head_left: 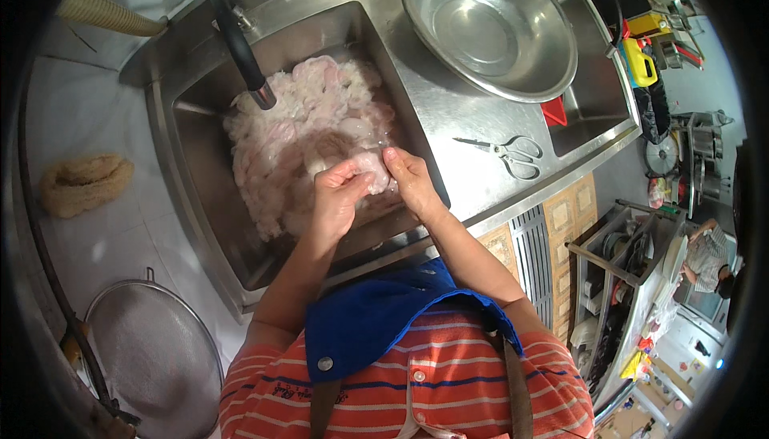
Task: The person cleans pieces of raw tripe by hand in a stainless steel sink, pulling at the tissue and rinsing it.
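Observation:
Between the fingertips of both hands is a small pale, slippery-looking piece of raw meat or offal point(373, 173). My left hand point(337, 198) pinches it from the left, and my right hand point(413, 182) grips its right side. Below them, a large heap of pale pink and whitish raw meat or offal point(270, 156) fills much of the stainless steel sink basin point(198, 198); which kind cannot be told. A black faucet with a metal tip point(240, 54) reaches over the heap. To the right of my right hand, scissors with light grey handles point(507, 153) lie on the steel counter.
A wide steel bowl point(474, 36) rests partly over a second basin point(586, 108), where a red object point(554, 111) shows. At the left are a round mesh strainer point(153, 355) and a loofah-like scrubber point(87, 183). Far right, a person point(709, 259) is beside a cluttered table.

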The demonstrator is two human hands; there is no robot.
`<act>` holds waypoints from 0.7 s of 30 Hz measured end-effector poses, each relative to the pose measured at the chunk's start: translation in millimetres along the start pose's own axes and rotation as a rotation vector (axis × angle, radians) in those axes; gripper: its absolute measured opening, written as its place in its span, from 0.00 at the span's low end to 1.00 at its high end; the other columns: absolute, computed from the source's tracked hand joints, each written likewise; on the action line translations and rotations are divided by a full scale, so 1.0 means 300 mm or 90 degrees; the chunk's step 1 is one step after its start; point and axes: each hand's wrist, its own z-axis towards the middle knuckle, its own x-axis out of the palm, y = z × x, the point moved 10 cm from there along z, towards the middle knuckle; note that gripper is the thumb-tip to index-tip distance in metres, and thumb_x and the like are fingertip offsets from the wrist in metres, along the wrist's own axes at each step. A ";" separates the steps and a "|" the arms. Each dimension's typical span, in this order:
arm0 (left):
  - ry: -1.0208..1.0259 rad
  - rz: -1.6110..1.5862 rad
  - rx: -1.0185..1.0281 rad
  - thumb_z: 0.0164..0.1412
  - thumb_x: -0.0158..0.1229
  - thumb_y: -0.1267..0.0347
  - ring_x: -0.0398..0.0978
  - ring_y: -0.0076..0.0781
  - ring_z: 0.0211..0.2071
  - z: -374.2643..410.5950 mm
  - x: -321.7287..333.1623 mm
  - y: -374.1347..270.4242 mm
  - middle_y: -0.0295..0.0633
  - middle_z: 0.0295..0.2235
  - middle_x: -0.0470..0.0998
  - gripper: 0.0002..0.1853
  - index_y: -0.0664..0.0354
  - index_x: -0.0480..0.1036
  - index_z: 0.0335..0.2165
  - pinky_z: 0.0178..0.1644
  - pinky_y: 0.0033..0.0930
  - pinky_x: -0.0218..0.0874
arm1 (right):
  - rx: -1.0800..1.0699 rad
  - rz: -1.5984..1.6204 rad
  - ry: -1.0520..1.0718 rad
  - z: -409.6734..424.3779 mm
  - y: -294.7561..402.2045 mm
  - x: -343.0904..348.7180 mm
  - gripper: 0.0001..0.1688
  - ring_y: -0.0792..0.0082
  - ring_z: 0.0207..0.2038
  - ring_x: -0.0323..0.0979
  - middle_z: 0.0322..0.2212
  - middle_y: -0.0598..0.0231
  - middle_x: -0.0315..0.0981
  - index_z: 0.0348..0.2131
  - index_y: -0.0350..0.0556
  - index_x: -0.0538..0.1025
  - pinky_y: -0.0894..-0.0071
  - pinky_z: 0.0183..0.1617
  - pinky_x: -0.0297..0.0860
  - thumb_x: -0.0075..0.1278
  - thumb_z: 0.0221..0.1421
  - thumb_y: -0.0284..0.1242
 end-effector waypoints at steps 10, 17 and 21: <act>-0.146 0.534 0.342 0.56 0.52 0.73 0.60 0.19 0.19 -0.011 -0.004 -0.133 0.36 0.17 0.65 0.06 0.66 0.69 0.26 0.22 0.24 0.54 | 0.275 0.376 0.012 -0.047 -0.073 0.042 0.11 0.75 0.27 0.69 0.25 0.67 0.71 0.31 0.42 0.72 0.77 0.29 0.66 0.51 0.51 0.32; -0.102 0.689 0.451 0.58 0.49 0.70 0.62 0.29 0.17 -0.007 0.025 -0.142 0.44 0.17 0.63 0.09 0.63 0.66 0.24 0.21 0.32 0.54 | 0.248 0.513 -0.026 -0.031 -0.056 0.002 0.09 0.69 0.32 0.71 0.30 0.65 0.71 0.35 0.46 0.70 0.68 0.36 0.69 0.48 0.52 0.27; -0.015 0.347 0.236 0.62 0.43 0.65 0.65 0.24 0.19 0.066 -0.049 -0.064 0.37 0.19 0.68 0.12 0.62 0.66 0.28 0.20 0.25 0.53 | 0.229 0.543 -0.031 -0.002 -0.074 -0.018 0.08 0.69 0.32 0.70 0.29 0.67 0.70 0.36 0.48 0.69 0.67 0.36 0.68 0.45 0.55 0.29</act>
